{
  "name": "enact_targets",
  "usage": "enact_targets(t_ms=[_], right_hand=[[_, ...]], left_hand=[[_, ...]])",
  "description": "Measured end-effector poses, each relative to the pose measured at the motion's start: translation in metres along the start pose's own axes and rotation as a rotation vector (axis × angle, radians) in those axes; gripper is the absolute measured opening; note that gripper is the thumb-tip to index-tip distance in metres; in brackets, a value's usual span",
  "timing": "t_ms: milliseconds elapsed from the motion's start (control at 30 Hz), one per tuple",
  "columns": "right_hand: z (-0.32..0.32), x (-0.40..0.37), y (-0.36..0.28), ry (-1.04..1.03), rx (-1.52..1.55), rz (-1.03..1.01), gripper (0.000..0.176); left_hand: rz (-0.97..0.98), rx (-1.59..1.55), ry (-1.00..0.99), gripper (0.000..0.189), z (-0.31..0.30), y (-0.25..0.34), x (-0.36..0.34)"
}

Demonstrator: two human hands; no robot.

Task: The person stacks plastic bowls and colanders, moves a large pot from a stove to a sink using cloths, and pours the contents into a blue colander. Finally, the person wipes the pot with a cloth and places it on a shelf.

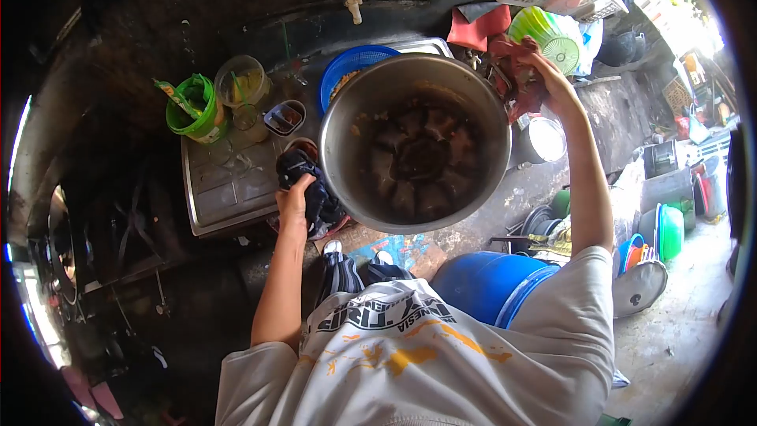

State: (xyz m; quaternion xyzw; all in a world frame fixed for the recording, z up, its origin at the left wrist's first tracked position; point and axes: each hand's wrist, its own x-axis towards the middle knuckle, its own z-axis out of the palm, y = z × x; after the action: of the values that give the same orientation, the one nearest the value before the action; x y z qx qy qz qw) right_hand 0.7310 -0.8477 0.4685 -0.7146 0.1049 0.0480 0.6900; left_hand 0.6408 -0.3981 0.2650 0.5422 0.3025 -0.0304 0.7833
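A large metal pot (352,128) fills the middle of the view, its mouth facing me. Dark brown shapes (422,159) ring a round centre inside it, like petals. My left hand (292,196) is closed around a dark cloth (298,166) pressed against the pot's left side. On the opposite side, my right hand (549,83) grips a reddish cloth (527,95) right at the rim. Behind the pot, a blue basket (331,72) with orange-brown pieces is partly covered.
On the metal sink top (206,209) at left stand a green bucket (206,132), a clear tub (241,81) and a small container (285,118). A tap (354,8) juts from the wall. A blue barrel (481,288) stands by my right side. Basins and pots (670,233) crowd the floor at right.
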Motion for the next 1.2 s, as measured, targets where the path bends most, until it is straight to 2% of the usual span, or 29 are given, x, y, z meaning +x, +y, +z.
enact_targets(t_ms=[67, 133, 167, 267, 333, 367, 400, 433, 467, 533, 700, 800, 1000, 1067, 1200], right_hand=[[-0.019, -0.014, 0.014, 0.119, 0.089, -0.112, 0.032], [-0.011, -0.055, 0.002, 0.201, 0.274, -0.119, 0.038], [-0.009, -0.066, 0.007, 0.251, 0.345, -0.248, 0.048], [0.013, -0.119, -0.004, -0.098, -0.088, -0.357, 0.056], [0.048, -0.144, 0.004, -0.303, -0.120, -0.275, 0.055], [0.063, -0.161, 0.012, -0.241, -0.340, -0.110, 0.055], [0.081, -0.154, 0.028, -0.339, -0.730, -0.729, 0.053], [0.095, -0.160, 0.034, -0.490, -0.859, -0.736, 0.051], [0.102, -0.165, 0.057, -0.545, -0.907, -0.825, 0.046], [0.106, -0.174, 0.097, -0.639, -1.040, -0.774, 0.046], [0.094, -0.183, 0.109, -0.578, -1.207, -0.897, 0.056], [0.088, -0.189, 0.101, -0.629, -1.214, -0.842, 0.070], [0.090, -0.185, 0.114, -0.501, -1.407, -1.008, 0.064], [0.093, -0.183, 0.122, -0.426, -1.352, -0.943, 0.058], [0.095, -0.177, 0.135, -0.298, -1.435, -0.856, 0.050]], left_hand=[[0.021, 0.007, -0.011, 0.016, 0.006, 0.006, -0.003], [0.033, 0.037, 0.000, 0.016, 0.013, 0.013, -0.006], [0.034, 0.055, 0.006, 0.016, 0.016, 0.014, -0.008], [0.092, 0.087, -0.017, 0.016, 0.026, 0.019, -0.010], [0.085, 0.160, -0.004, 0.018, 0.032, 0.026, -0.016], [0.071, 0.141, -0.009, 0.018, 0.036, 0.030, -0.022], [0.059, 0.122, -0.015, 0.018, 0.039, 0.032, -0.026], [0.065, 0.118, -0.021, 0.018, 0.041, 0.031, -0.027], [0.072, 0.111, -0.025, 0.018, 0.043, 0.032, -0.027], [0.091, 0.120, -0.030, 0.018, 0.042, 0.031, -0.028], [0.123, 0.199, -0.032, 0.021, 0.048, 0.027, -0.014], [0.120, 0.211, -0.024, 0.023, 0.049, 0.027, -0.016], [0.130, 0.235, 0.003, 0.026, 0.053, 0.033, -0.022], [0.126, 0.260, 0.062, 0.029, 0.056, 0.036, -0.027], [0.094, 0.237, -0.043, 0.033, 0.046, 0.026, -0.006]])
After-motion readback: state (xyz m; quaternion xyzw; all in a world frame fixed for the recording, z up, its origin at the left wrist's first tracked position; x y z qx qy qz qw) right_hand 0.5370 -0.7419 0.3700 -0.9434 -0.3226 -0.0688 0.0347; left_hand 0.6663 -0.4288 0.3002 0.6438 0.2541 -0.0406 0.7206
